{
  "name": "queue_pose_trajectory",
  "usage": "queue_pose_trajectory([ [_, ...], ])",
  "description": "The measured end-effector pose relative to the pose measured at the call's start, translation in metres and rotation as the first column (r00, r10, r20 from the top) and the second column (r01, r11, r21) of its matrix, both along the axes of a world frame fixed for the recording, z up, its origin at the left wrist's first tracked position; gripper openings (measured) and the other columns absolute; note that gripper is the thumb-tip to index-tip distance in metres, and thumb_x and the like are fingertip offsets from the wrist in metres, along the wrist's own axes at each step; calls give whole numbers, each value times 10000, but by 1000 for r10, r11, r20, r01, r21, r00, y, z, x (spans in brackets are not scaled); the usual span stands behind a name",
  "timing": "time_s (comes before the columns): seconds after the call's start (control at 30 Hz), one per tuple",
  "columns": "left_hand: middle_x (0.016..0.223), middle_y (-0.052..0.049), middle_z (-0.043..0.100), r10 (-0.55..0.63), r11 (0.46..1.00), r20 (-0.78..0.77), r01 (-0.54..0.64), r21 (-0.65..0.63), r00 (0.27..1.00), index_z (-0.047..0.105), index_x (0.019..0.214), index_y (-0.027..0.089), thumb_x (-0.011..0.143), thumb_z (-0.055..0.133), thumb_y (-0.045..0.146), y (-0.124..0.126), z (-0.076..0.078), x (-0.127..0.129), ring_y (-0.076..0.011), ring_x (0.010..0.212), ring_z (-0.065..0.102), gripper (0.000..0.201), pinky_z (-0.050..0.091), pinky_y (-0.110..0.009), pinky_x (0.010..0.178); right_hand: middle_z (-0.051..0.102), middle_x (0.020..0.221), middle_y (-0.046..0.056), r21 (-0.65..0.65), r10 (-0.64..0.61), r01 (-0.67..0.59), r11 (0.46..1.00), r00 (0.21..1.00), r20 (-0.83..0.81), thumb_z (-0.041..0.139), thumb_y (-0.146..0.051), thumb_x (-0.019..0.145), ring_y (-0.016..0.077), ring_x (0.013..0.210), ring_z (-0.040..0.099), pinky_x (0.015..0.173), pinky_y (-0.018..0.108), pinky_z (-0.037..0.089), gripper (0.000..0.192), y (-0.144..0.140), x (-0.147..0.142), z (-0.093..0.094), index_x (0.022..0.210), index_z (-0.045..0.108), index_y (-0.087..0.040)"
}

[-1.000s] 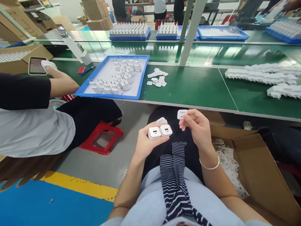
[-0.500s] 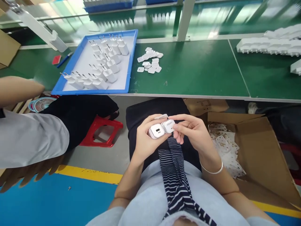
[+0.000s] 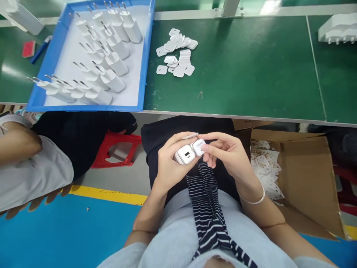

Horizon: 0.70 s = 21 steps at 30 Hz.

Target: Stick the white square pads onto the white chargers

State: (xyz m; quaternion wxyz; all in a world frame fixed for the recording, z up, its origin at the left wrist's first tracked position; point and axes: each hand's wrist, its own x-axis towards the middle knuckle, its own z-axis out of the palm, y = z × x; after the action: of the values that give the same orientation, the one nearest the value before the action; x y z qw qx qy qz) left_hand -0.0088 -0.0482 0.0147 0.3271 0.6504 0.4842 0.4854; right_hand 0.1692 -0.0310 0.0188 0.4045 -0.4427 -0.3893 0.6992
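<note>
My left hand (image 3: 167, 163) holds two white charger plugs (image 3: 186, 154) side by side over my lap, with a thin white sticker (image 3: 190, 136) pinched at its fingertips. My right hand (image 3: 227, 154) presses a small white sticker onto the face of the right-hand plug (image 3: 198, 146), its thumb and forefinger touching it. A heap of the same white stickers (image 3: 175, 52) lies on the green bench (image 3: 237, 74) ahead. A blue tray (image 3: 145, 67) to the left carries several white plugs lying prongs-up.
A co-worker's arm and grey top (image 3: 28, 163) sit at my left, above a red stool (image 3: 115, 150). An open cardboard box (image 3: 304, 178) with paper scraps stands at my right. More white chargers (image 3: 337, 29) lie at the bench's far right.
My right hand brought the sticker from the air down onto the right-hand plug. My view tilted downward, so the bench and tray slid up in the frame.
</note>
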Motion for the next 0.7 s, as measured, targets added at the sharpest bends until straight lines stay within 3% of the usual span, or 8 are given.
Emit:
queue_pose_trajectory([
  [0.37, 1194, -61, 744, -33, 997, -4, 33, 72, 999, 755, 1131, 231, 730, 858, 137, 13, -3, -10, -188, 1066, 720, 425, 602, -301, 939, 710, 567, -40, -34, 63, -61, 998, 996, 66, 845, -339, 789, 121, 379, 600, 372, 207, 499, 461, 15, -5, 12, 1168, 609, -225],
  [0.7, 1181, -53, 750, -59, 996, 33, 56, 66, 998, 762, 1115, 255, 729, 865, 165, 17, -7, -11, -200, 1053, 727, 410, 603, -330, 928, 687, 539, -53, -52, 112, -109, 993, 992, 56, 852, -350, 775, 105, 360, 567, 349, 172, 433, 456, 21, -3, 8, 1079, 536, -223],
])
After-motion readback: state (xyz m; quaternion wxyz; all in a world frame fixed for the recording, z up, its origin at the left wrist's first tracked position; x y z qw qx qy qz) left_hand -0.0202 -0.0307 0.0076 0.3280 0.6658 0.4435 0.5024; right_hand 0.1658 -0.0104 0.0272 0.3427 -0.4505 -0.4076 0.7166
